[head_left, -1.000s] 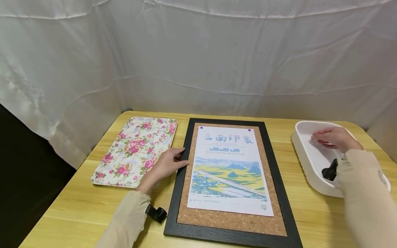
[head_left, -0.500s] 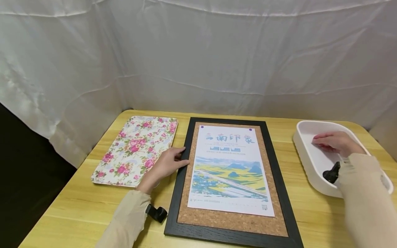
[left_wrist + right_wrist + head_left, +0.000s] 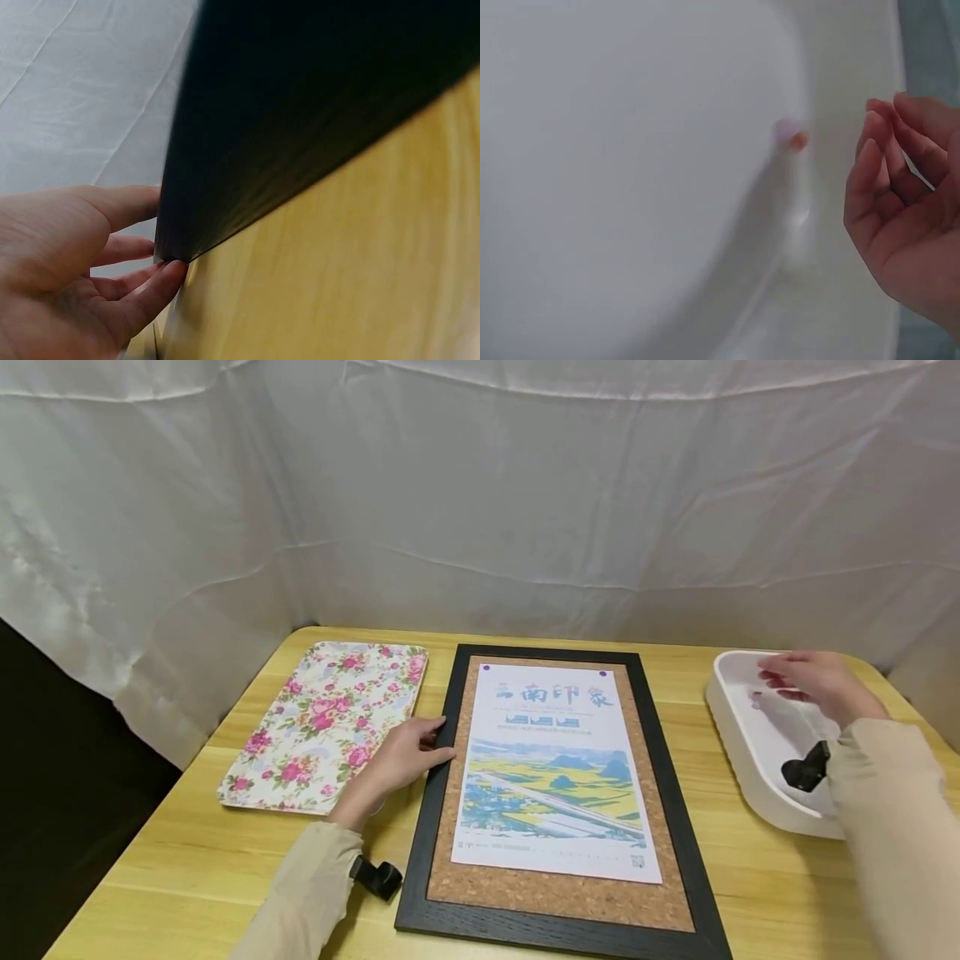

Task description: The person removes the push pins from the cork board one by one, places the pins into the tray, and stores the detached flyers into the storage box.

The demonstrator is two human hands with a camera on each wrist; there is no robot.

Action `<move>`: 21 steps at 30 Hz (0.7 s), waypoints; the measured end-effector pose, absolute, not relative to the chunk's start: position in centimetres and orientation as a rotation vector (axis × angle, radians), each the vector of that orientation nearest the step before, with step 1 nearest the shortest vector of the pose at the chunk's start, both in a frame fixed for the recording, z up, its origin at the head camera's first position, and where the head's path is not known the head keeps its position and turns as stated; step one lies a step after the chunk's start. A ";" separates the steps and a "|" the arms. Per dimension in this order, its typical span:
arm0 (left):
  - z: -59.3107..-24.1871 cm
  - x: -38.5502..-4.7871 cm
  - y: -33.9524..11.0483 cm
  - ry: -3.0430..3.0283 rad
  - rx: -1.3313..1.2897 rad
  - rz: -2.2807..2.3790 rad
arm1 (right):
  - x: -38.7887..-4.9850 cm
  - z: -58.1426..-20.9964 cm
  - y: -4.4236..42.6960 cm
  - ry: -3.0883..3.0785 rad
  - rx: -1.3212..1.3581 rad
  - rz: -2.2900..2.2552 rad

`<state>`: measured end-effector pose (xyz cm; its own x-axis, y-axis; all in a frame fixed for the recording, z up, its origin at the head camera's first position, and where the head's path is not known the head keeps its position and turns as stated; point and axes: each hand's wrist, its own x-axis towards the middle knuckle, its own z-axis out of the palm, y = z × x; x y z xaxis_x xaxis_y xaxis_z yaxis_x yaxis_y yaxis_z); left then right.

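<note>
A black-framed cork board (image 3: pixel 562 906) lies on the table, bearing a landscape poster (image 3: pixel 555 777) with a purple pin at each upper corner. My left hand (image 3: pixel 393 764) rests against its left frame edge, fingers extended; the left wrist view shows fingertips of the left hand (image 3: pixel 97 262) touching the dark frame (image 3: pixel 247 135). Over the far right part of a white tray (image 3: pixel 731 735) is my right hand (image 3: pixel 825 681). In the right wrist view the right hand (image 3: pixel 915 187) has bent fingers, thumb tip near the index; anything between them is indistinct. Blurred pink and orange bits (image 3: pixel 789 133) lie in the tray.
A floral tray (image 3: pixel 322 727) lies left of the board, close to my left forearm. Behind the wooden table (image 3: pixel 150 868) hangs a pale curtain (image 3: pixel 480 502). Black wrist devices sit at both sleeves, the right one over the white tray.
My right hand has moved up and away from the tray's inside, and a small pinkish spot now shows in the tray. My left hand stays at the frame.
</note>
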<state>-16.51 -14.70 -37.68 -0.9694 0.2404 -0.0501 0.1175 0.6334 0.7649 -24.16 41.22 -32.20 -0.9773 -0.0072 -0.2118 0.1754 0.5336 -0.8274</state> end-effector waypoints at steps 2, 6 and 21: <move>-37.7 -16.5 -14.7 2.704 0.303 1.251 | -24.6 -31.2 40.4 2.652 0.130 -1.396; -37.8 -16.6 -14.8 2.709 0.307 1.247 | -25.2 -29.2 38.5 2.760 0.094 -1.393; -37.6 -16.5 -14.7 2.711 0.306 1.245 | -25.5 -23.8 28.9 2.977 -0.173 -1.160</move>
